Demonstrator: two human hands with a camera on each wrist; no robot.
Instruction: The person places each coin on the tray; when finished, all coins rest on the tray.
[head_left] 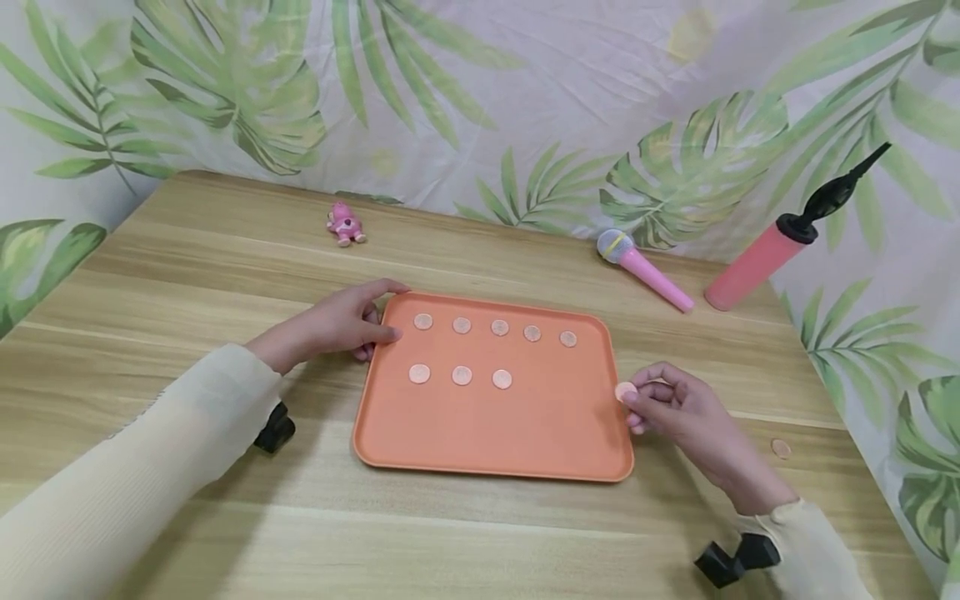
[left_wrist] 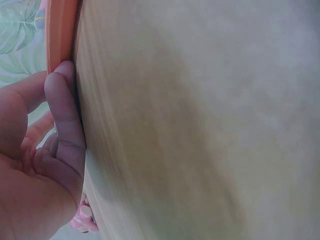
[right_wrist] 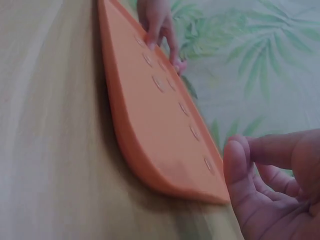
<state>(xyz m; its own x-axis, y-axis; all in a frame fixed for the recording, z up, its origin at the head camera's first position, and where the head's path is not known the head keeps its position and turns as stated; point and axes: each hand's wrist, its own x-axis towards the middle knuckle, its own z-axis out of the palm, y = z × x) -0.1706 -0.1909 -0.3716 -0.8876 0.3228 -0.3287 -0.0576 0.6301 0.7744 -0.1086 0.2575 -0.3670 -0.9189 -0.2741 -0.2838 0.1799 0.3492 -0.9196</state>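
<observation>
An orange tray lies on the wooden table. Along its far side runs a row of several copper-coloured coins, with a nearer row of three coins on the left. My left hand grips the tray's left rim near the far corner, thumb over the edge; the left wrist view shows fingers against the tray's outer side. At the tray's right edge, my right hand pinches one coin between thumb and fingers. That coin is hidden behind the fingers in the right wrist view.
Another coin lies on the table right of my right hand. Behind the tray are a small pink toy figure, a pink microphone and a pink hand pump with a black nozzle. A leaf-patterned cloth hangs behind the table.
</observation>
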